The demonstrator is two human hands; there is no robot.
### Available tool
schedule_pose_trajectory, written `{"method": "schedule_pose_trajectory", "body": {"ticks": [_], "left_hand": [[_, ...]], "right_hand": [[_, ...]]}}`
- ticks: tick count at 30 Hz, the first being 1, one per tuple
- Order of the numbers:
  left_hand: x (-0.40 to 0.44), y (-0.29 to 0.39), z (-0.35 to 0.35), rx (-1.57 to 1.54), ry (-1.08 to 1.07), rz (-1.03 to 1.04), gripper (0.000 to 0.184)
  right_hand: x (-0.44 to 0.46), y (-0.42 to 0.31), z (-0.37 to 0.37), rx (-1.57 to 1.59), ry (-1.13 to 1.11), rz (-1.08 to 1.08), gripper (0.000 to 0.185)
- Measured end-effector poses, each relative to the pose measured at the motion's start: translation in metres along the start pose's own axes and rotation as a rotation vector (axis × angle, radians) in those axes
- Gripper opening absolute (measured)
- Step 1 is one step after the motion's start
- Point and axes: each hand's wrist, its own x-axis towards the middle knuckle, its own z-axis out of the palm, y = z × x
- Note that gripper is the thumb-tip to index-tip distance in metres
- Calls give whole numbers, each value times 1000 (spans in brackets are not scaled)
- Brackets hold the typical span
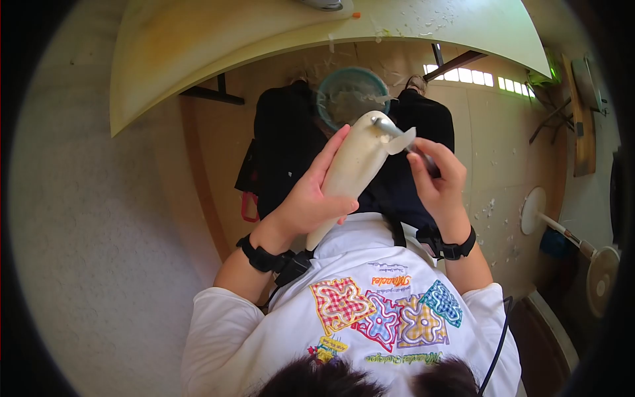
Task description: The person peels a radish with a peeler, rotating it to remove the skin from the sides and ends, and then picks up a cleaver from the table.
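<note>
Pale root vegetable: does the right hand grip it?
No, the left hand grips the pale root vegetable, while the right hand holds a peeler against it.

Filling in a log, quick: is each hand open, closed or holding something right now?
Left hand: closed around the white radish.
Right hand: closed on the peeler.

A pale, plain wall fills nine o'clock, with a brown strip running along the tan floor from ten to eight. A pale table curves across eleven to one o'clock on dark legs. Toward two o'clock, a row of bright rectangles glows. Just above three, a wooden board stands; a white fan lies just below.
</note>
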Motion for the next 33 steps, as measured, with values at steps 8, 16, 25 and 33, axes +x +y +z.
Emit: {"method": "schedule_pose_trajectory", "body": {"ticks": [8, 16, 25, 33], "left_hand": [[-3, 1, 2, 76, -30, 50, 112], [-3, 7, -2, 60, 35, 12, 105], [3, 3, -2, 45, 14, -6, 90], [-1, 2, -2, 25, 74, 71, 97]], "right_hand": [[-5, 48, 6, 283, -2, 412, 16], [-1, 44, -6, 435, 40, 656, 21], [-3, -33, -16, 179, -149, -47, 35], [-5, -41, -3, 169, -314, -210, 36]]}}
